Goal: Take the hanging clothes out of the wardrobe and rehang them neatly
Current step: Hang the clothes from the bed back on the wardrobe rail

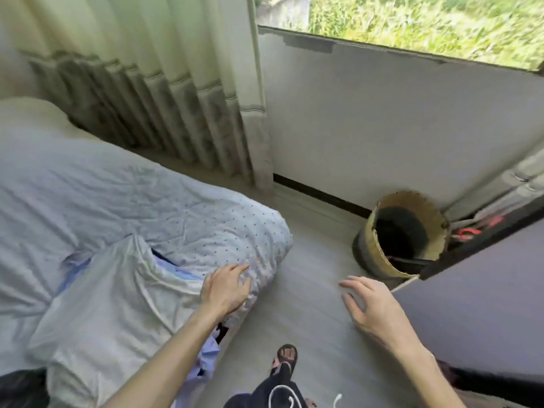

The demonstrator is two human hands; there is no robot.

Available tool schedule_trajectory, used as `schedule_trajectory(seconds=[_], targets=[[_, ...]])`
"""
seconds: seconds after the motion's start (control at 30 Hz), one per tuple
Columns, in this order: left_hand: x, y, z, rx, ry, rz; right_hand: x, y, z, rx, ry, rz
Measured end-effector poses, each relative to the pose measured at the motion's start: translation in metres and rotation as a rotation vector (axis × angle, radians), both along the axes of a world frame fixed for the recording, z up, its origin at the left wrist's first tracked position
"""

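A pale white garment (pixel 97 301) lies spread on the bed at the lower left, with blue cloth (pixel 182 272) showing under its edge. My left hand (pixel 225 290) rests with spread fingers on the dotted light-blue duvet (pixel 206 231) right beside that garment, holding nothing. My right hand (pixel 371 304) hovers open above the grey floor, fingers relaxed and pointing left, apart from everything. No wardrobe rail or hanger is visible.
A woven basket (pixel 403 234) stands on the floor by the white wall. A lilac panel with a dark edge (pixel 477 295) fills the right side. Curtains (pixel 153 92) hang behind the bed. My sandalled foot (pixel 285 360) is on the floor (pixel 318 260) between bed and panel.
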State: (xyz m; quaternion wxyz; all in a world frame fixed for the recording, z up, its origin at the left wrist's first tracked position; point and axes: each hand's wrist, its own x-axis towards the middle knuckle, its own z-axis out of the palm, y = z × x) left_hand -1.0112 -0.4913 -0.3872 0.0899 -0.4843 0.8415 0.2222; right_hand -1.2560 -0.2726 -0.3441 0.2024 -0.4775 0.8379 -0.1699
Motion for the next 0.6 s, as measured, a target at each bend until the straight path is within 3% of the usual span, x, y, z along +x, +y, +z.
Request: schedule_trajectory(seconds=[0.3, 0.6], targets=[[0.171, 0.041, -0.014, 0.04, -0.06, 0.446, 0.104, -0.088, -0.01, -0.025, 0.029, 0.468], [0.308, 0.061, -0.018, 0.128, 0.037, 0.745, 0.24, -0.165, -0.011, 0.012, 0.048, 0.883]])
